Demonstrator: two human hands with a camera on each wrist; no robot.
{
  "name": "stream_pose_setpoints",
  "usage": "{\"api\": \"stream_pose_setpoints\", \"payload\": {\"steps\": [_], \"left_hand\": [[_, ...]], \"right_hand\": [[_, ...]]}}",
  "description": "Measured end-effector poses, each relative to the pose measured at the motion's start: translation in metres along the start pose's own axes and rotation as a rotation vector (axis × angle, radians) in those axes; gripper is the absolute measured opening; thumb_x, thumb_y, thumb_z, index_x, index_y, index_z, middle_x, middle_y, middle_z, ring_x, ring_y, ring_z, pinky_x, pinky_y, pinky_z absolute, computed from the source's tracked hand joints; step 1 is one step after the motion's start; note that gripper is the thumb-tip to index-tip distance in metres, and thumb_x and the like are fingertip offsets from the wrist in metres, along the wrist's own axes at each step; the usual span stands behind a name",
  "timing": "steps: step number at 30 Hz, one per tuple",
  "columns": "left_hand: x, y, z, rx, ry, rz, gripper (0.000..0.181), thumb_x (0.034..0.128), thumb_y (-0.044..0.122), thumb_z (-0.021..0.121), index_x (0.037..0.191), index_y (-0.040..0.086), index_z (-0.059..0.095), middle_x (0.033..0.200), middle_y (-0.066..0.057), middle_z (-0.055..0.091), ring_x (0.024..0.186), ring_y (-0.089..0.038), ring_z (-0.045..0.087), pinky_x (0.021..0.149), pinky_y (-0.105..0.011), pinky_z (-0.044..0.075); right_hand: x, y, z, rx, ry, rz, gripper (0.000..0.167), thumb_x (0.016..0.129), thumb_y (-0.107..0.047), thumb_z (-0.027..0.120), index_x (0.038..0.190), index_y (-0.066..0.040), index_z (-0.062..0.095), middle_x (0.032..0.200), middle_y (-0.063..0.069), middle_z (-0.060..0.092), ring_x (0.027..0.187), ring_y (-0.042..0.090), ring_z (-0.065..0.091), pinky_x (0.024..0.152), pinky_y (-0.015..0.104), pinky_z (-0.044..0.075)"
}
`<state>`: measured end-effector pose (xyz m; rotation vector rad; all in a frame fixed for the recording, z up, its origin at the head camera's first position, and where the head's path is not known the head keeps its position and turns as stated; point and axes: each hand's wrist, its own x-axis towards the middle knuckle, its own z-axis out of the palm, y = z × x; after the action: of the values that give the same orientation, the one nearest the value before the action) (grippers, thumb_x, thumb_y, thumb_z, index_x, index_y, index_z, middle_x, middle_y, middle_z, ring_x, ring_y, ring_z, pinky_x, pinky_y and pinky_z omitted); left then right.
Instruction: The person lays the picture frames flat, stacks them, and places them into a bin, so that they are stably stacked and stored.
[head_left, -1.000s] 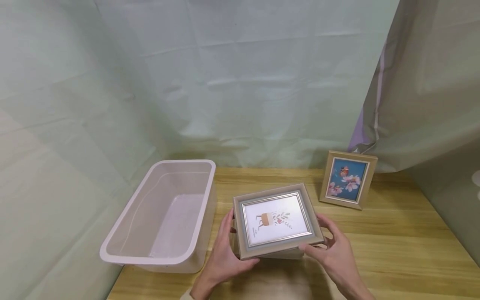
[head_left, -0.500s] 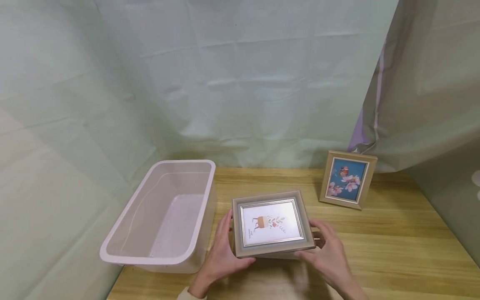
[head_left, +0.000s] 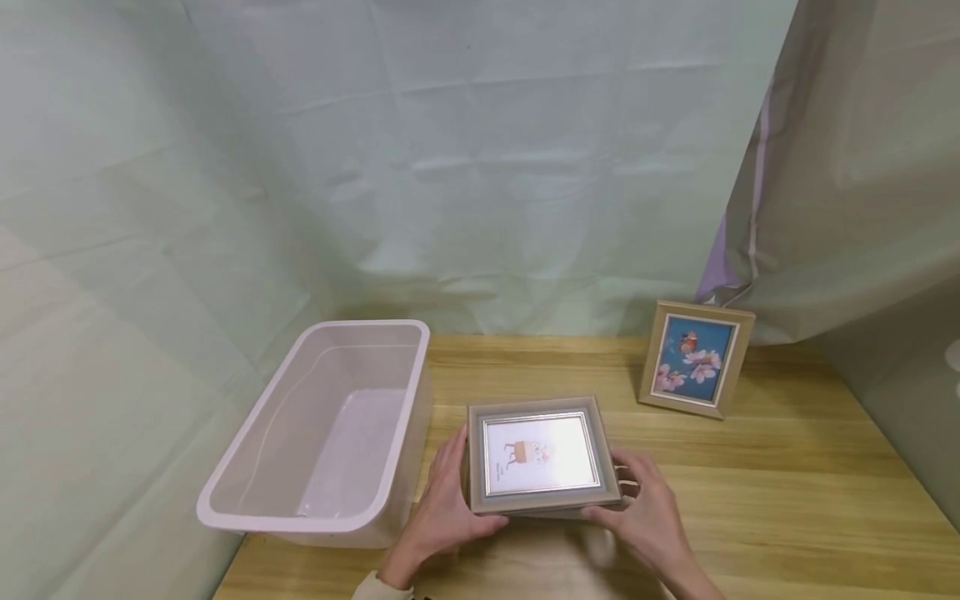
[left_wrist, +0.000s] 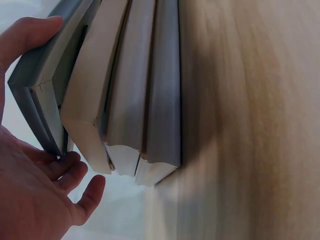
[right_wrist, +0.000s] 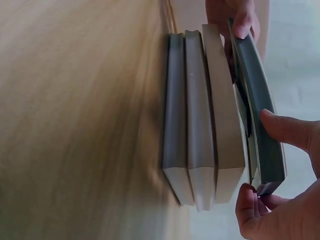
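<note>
Between both hands is a grey-beige picture frame (head_left: 540, 457) with a silver inner border, lying face up. Its white print shows a brown planter on legs with flowers, partly washed out by glare. My left hand (head_left: 444, 510) grips the frame's left end, thumb along the near edge. At the opposite end my right hand (head_left: 647, 518) holds it, thumb at the near corner and fingers curled at the side. Both wrist views show a stack of three similar frames (left_wrist: 131, 95) beneath it on the table. A narrow, wedge-like gap separates the held frame (right_wrist: 265, 135) from this stack.
A deep pale plastic bin (head_left: 408, 433) stands to the left on the wooden table (head_left: 787, 492). At the back right, a tan picture frame (head_left: 696, 360) with a bird-and-blossom picture stands upright. Pale green cloth (head_left: 510, 167) hangs behind and at the sides.
The held frame has come down towards the stack and turned more level, shifting slightly left and nearer. Both hands moved with it. The bin and the standing frame stayed put.
</note>
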<state>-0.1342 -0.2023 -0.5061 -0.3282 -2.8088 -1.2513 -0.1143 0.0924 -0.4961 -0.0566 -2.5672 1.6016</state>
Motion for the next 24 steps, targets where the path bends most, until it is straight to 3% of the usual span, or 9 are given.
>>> {"api": "stream_pose_setpoints", "payload": {"steps": [12,24], "left_hand": [[0.0000,-0.0035,0.0014,0.016,-0.027,-0.054,0.144,0.0571,0.034,0.105,0.169,-0.005,0.024,0.171,-0.031,0.035,0.159,-0.053,0.034,0.128,-0.071,0.034],[-0.0004,-0.0053,-0.0010,0.015,-0.031,-0.073,0.144,0.0569,0.036,0.105,0.169,-0.005,0.025,0.167,-0.030,0.037,0.153,-0.051,0.043,0.125,-0.068,0.041]], "right_hand": [[0.0000,0.0063,0.0069,-0.029,-0.022,0.061,0.091,0.062,-0.009,0.105,0.143,0.004,0.064,0.136,0.017,0.067,0.116,0.028,0.068,0.089,0.022,0.061],[0.0010,0.0057,0.0088,-0.035,-0.028,0.040,0.090,0.062,-0.010,0.105,0.142,0.004,0.065,0.136,0.019,0.066,0.116,0.030,0.069,0.089,0.024,0.062]]}}
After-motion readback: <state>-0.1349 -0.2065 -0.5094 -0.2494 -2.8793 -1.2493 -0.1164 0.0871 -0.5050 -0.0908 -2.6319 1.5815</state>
